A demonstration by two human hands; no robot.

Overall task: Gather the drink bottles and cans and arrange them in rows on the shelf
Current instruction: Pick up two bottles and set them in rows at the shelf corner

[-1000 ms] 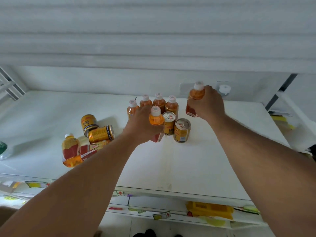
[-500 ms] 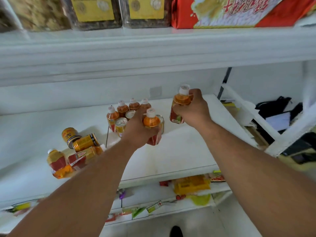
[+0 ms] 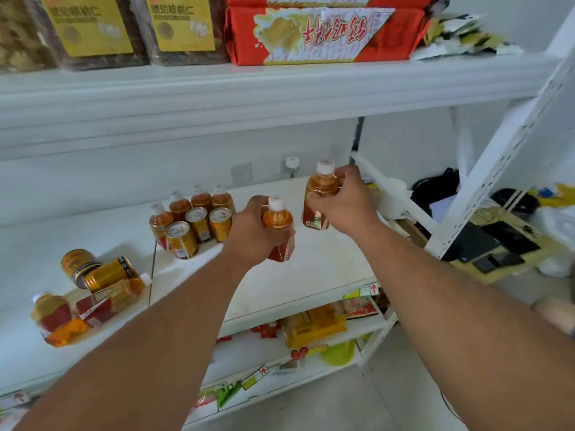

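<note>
My left hand grips an orange tea bottle with a white cap and red label, held just above the white shelf. My right hand holds a second, similar bottle a little higher and farther back. To their left stands a cluster of upright tea bottles with three gold cans in front. At the shelf's left lie two gold cans and tipped tea bottles in a loose heap.
The upper shelf overhangs close above, carrying snack jars and a red packet. A white perforated upright bounds the shelf's right end. Lower shelves hold yellow and red packets. Dark items lie on a board at the right.
The view has swung up and to the right, bringing the upper shelf into sight. Both hands still hold their bottles, now to the right of the standing cluster.
</note>
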